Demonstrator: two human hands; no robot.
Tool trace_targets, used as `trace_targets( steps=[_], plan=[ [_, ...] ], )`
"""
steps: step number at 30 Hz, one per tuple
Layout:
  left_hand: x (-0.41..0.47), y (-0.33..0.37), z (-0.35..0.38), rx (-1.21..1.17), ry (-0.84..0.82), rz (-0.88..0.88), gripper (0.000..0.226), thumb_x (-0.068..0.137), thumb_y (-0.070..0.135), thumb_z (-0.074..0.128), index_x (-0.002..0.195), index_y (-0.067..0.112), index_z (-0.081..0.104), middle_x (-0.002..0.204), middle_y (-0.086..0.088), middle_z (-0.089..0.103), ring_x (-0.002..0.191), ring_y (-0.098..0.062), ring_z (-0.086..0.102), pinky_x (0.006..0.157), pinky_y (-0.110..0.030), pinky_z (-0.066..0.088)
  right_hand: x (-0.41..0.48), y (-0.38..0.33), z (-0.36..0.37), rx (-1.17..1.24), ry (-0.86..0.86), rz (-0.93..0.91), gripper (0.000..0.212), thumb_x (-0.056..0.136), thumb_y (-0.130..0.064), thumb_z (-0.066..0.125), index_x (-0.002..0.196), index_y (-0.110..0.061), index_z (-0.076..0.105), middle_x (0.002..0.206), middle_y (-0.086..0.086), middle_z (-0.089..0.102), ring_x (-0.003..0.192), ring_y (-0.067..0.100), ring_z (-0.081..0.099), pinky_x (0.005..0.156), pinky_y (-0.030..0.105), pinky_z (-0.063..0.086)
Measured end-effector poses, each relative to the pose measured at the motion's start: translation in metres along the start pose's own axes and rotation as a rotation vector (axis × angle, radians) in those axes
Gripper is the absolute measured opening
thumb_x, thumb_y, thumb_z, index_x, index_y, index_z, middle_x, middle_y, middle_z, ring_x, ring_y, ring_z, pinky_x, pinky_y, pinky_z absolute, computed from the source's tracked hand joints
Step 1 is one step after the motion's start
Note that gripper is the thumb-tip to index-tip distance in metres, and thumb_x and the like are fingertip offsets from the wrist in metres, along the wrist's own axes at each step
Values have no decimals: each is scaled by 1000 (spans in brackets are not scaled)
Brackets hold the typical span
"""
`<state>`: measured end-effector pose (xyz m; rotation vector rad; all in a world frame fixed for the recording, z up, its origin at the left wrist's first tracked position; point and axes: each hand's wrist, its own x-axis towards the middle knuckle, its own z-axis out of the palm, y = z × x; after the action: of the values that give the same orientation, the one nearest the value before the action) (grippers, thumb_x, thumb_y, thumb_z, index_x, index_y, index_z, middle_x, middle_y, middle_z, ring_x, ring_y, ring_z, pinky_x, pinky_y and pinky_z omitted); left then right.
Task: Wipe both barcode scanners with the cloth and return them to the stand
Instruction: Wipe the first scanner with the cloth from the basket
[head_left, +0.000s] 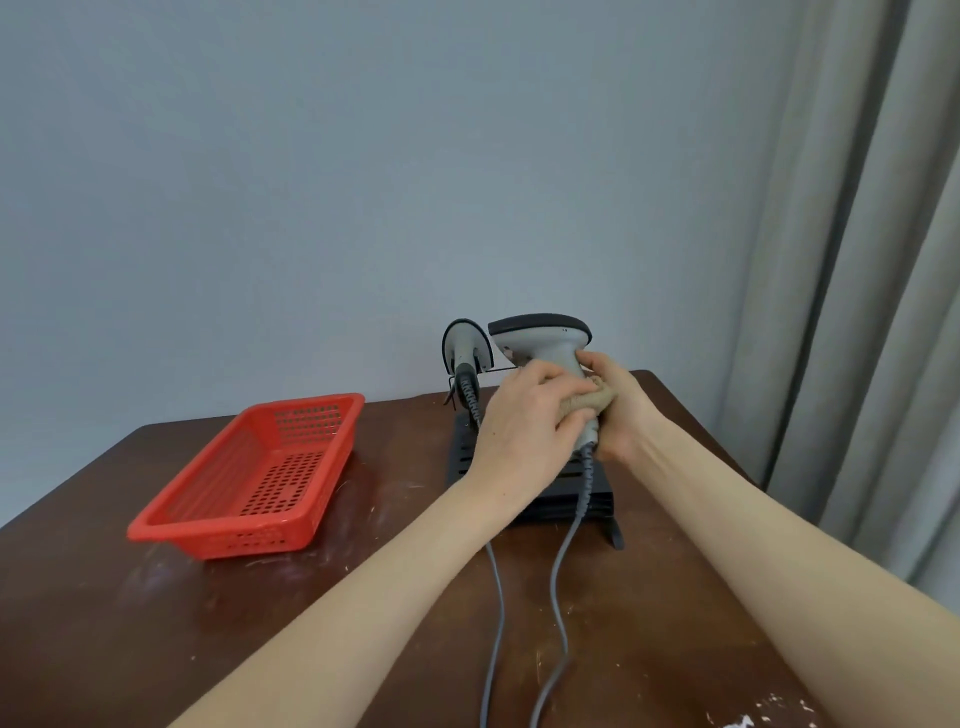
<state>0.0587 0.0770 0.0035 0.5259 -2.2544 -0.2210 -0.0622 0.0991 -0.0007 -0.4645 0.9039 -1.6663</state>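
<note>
A grey barcode scanner (545, 338) with a dark top is held upright above the black stand (592, 501). My right hand (623, 415) grips its handle from the right. My left hand (524, 421) holds a beige cloth (597, 399) wrapped against the handle from the left. The handle's lower part is mostly hidden by both hands. A second grey scanner (466, 347) hangs on the stand's wire hook at the back left. Grey cables (558, 571) run from both scanners toward me across the table.
A red perforated plastic basket (249, 519) lies on the left of the brown wooden table (363, 597). A grey wall is behind and a grey curtain (857, 260) hangs at the right. White flecks mark the table's near right corner.
</note>
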Motion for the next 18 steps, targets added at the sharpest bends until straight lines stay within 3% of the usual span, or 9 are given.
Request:
trace_targets(
  steps=[4,9,12,15,18],
  plan=[
    [10,-7,-7,-79,31,-43,27,87,16,64,113,18,69,107,2,57,101,-13,53,91,-25,41,0,1,6,33,-44,19,34,96,-33,43,88,-7,63,71,8,67,63,19,66,57,26,56],
    [27,-15,-12,-114,131,-180,33,85,18,66,118,22,65,108,6,52,100,-9,52,85,-15,35,2,-1,12,24,-62,27,32,99,-33,39,107,-9,59,76,8,69,62,19,68,54,30,56],
    [12,-9,-7,-151,87,-153,32,81,14,70,112,20,67,106,3,57,99,-12,55,86,-15,37,2,-4,6,-17,-35,53,32,95,-35,44,98,-9,62,76,7,66,66,19,65,58,29,55],
    [-2,-6,-2,-170,-11,-86,28,79,9,72,105,18,70,103,2,58,94,-7,52,84,-5,35,3,-5,-2,-85,12,65,39,95,-40,45,81,-8,64,65,6,64,57,18,64,52,24,53],
    [5,-11,-5,-156,-14,-101,26,79,9,71,103,17,70,101,3,58,93,-9,53,81,-8,35,4,-1,-1,-96,4,43,34,95,-38,46,88,-9,63,69,6,66,60,18,66,54,26,54]
  ],
)
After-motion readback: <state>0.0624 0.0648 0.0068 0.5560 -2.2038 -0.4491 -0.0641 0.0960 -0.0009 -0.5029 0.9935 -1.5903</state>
